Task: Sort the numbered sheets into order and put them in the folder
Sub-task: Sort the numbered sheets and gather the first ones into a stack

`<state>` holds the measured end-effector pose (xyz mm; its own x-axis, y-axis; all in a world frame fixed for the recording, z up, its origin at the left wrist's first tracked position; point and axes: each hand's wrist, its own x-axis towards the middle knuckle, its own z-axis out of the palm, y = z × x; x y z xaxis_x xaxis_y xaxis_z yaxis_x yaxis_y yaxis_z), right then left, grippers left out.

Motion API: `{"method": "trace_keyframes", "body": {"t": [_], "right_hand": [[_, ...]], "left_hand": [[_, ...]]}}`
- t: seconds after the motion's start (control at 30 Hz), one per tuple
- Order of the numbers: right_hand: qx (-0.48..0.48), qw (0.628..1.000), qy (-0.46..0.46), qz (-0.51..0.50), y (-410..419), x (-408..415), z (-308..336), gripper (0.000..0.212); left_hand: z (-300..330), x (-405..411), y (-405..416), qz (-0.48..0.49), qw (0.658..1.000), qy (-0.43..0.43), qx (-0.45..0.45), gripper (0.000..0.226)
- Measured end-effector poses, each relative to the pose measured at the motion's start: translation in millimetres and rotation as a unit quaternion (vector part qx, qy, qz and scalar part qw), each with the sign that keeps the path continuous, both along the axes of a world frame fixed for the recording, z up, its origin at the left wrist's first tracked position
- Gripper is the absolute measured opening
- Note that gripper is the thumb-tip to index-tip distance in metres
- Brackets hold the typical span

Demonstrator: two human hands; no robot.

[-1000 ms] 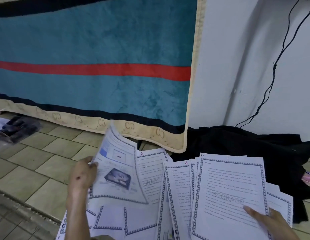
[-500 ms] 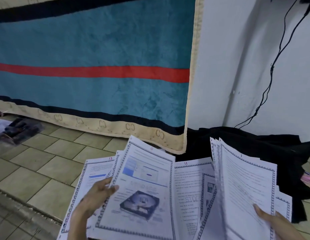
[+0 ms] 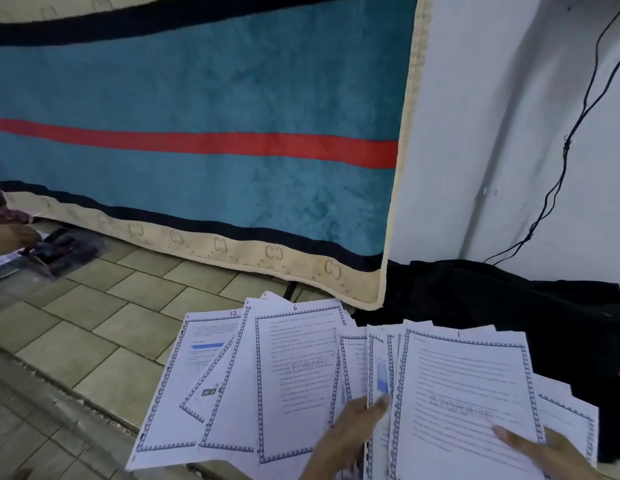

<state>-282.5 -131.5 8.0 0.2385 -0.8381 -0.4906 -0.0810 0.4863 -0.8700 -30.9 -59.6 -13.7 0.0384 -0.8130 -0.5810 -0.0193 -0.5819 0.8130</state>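
I see the numbered sheets (image 3: pixel 298 379) fanned out, overlapping, blue-bordered: 12 at left, 6 in the middle, 1 at right.

left hand (image 3: pixel 350 431): bare, no glove, no ring to be seen
right hand (image 3: pixel 544 452): bare, no glove, thumbnail short and plain
wrists: bare where they show, no watch, no band
sleeves: none in view at the frame's lower edge
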Motion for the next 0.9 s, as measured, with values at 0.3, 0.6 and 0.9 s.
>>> {"method": "trace_keyframes", "body": {"t": [0.3, 0.6, 0.9], "right_hand": [[-0.018, 0.999, -0.008, -0.038, 10, 7, -2, 0.09], [0.039, 0.996, -0.012, -0.085, 7, 13, -1, 0.074], [-0.091, 0.98, 0.07, -0.162, -5, -114, -82, 0.059]], "left_hand": [[-3, -17, -5, -0.009, 0.985, -0.107, -0.138, 0.044], [17, -2, -5, -0.035, 0.988, 0.059, -0.139, 0.031], [-12, -12, -17, -0.021, 0.976, -0.21, -0.062, 0.056]]}}
